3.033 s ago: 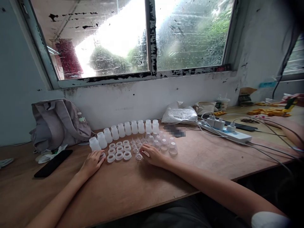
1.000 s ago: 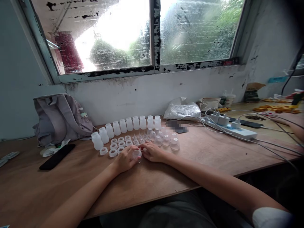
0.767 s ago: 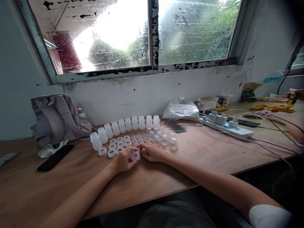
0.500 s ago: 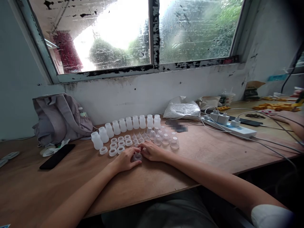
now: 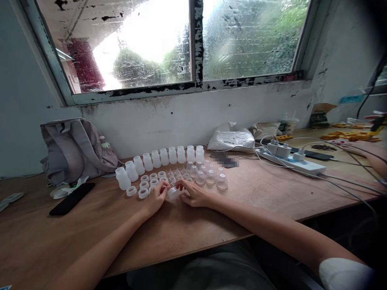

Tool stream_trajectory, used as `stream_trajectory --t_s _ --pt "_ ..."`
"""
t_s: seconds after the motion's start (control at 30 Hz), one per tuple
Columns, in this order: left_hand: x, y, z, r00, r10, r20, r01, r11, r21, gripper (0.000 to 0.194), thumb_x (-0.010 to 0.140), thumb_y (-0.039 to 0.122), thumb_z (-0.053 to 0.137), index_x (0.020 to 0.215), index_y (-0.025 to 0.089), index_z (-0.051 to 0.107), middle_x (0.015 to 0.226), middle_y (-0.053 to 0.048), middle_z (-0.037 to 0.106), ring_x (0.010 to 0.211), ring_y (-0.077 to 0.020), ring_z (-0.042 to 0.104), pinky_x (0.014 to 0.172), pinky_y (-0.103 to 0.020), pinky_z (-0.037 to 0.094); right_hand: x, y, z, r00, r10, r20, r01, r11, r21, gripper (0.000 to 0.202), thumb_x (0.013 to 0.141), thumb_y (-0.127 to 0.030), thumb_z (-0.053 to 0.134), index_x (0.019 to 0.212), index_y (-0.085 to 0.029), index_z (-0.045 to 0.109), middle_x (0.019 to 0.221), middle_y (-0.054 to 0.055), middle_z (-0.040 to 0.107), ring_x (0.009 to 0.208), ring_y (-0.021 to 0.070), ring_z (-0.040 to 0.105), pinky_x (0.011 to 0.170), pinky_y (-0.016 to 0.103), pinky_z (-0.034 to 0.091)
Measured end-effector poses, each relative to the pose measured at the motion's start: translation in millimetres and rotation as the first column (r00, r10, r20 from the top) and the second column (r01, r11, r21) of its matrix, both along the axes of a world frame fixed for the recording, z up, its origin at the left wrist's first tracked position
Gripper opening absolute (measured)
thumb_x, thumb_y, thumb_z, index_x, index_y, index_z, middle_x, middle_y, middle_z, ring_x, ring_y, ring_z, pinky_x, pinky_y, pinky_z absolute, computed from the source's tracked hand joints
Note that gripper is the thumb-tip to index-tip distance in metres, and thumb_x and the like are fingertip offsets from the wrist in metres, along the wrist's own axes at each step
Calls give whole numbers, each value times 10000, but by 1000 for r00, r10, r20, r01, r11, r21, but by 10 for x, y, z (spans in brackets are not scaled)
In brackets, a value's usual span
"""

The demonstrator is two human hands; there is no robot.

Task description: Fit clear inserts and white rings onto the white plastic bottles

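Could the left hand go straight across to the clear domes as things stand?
Probably not straight across: the right hand lies between the left hand and the clear domes.

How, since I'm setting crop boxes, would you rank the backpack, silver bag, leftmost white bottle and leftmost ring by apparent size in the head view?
1. Backpack
2. Silver bag
3. Leftmost white bottle
4. Leftmost ring
No two look alike in size.

Brown tabletop [image 5: 196,225] with bottles [image 5: 164,157], rings [image 5: 131,194]
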State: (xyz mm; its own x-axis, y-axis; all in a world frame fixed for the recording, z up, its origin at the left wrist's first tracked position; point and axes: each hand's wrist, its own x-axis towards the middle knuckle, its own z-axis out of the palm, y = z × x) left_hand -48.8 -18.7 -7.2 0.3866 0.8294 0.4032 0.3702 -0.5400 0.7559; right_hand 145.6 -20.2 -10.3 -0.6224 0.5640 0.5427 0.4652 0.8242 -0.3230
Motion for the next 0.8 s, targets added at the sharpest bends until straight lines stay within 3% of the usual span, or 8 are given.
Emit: stream_trajectory --t_s 0.17,0.33,0.4,0.53,0.6,0.8 --pt "41 -50 -6 993 -95 63 100 991 -87 232 838 401 378 822 186 466 694 14 518 619 -112 508 582 -230 429 -52 -58 -19 999 -29 -17 30 999 41 182 819 -231 420 994 -183 412 847 46 546 686 130 502 641 241 402" --pt "49 -63 -12 984 -76 163 97 988 -124 285 837 431 377 981 193 435 903 -37 552 724 -132 561 650 -265 467 -51 -15 -89 994 -103 -25 104 993 62 109 751 -160 430 855 -189 420 707 3 507 578 108 444 555 208 361" --pt "28 -67 -1 978 -118 171 141 982 -128 290 839 421 381 1006 191 437 956 -51 542 755 -136 570 684 -276 469 -49 10 -107 991 -128 -26 129 990 57 128 709 -122 426 816 -190 417 682 -8 486 561 102 420 543 201 342" --pt "-16 -89 26 963 -255 83 265 953 -147 240 844 353 382 941 176 510 881 -40 555 799 -149 561 749 -292 451 -44 73 -117 983 -185 -15 186 982 29 136 664 -100 423 767 -188 412 632 -25 449 530 95 380 513 195 298" --pt "-21 -89 25 961 -265 84 276 945 -176 218 823 282 403 982 180 511 911 -45 559 828 -155 551 766 -300 443 -39 114 -113 977 -212 -13 212 977 16 139 654 -94 418 757 -186 418 625 -28 444 529 93 374 515 194 288" --pt "7 -22 -8 957 -251 147 285 909 -303 422 678 128 403 1086 175 500 1031 -66 557 795 -155 545 722 -302 438 -33 211 -109 964 -267 -12 266 962 -57 141 638 -106 430 754 -184 417 601 -42 420 523 91 369 507 191 271"
